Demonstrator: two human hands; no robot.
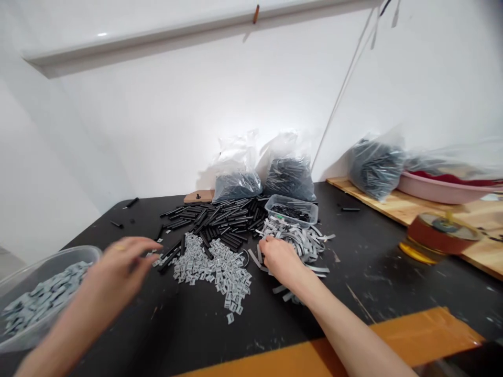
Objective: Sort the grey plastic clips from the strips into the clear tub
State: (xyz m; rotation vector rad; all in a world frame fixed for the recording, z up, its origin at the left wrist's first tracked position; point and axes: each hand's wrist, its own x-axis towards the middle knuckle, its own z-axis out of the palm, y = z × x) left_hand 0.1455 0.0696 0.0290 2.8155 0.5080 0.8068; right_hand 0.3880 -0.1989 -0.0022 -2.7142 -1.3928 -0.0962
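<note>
So the right hand (279,256) is down in the gray strips (312,241), which sit in a messy heap right of the middle of the black surface (165,330); its grip has the fingers curled in at the heap's left side, but I can't tell if it's actually pinching one. Left hand (123,267) is kinda blurry, grip loose with thumb and fingers parted, over toward the left edge between a clear tub (80,248) of gray pieces and a spread of little gray clips (223,267). Those clips lie around the middle, with a big pile of black tubes (231,222) just behind them, toward the back edge. A small clear box (313,215) with dark bits in it is right behind the strips, and two plastic bags (288,178) of dark stuff stand along the back edge. Orange tape (424,335) runs along the front edge, and there's a tape roll (440,235) near the right edge
</note>
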